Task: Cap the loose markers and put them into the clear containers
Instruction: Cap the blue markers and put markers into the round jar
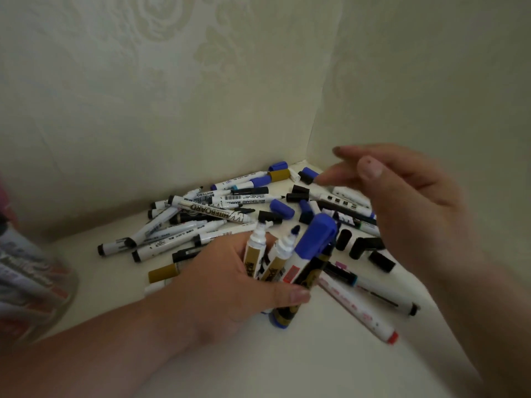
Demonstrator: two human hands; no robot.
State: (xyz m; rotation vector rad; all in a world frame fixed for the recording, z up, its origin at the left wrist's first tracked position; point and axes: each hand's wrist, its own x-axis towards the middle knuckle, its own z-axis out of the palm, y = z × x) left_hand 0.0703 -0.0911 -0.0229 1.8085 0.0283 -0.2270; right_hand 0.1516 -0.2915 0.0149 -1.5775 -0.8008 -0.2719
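Several markers (283, 264) stand bunched and nearly upright in the left hand (227, 282), whose fingers and thumb curl around their lower barrels. One of them wears a blue cap (317, 237). Two beside it are uncapped, one showing a white tip and the other a dark blue tip. The bundle's lower ends rest on or just above the pale surface (287, 369); I cannot tell which.

The right hand (416, 202) hovers above the right part of the heap, blurred, with its fingers loosely spread and nothing in them.

Behind the bundle, a pile (201, 216) of whiteboard markers lies crisscrossed in the corner where two cream walls (172, 81) meet. Most have white barrels and some show bare tips. Loose caps are scattered among them, black ones (365, 247) near the right hand and blue ones (283, 208) toward the middle. A white marker with a red end (359, 308) lies to the right of the bundle, alongside a longer one with a black end.

At the far left edge, a clear container (34, 282) shows blurred, with markers inside it, well apart from the pile.
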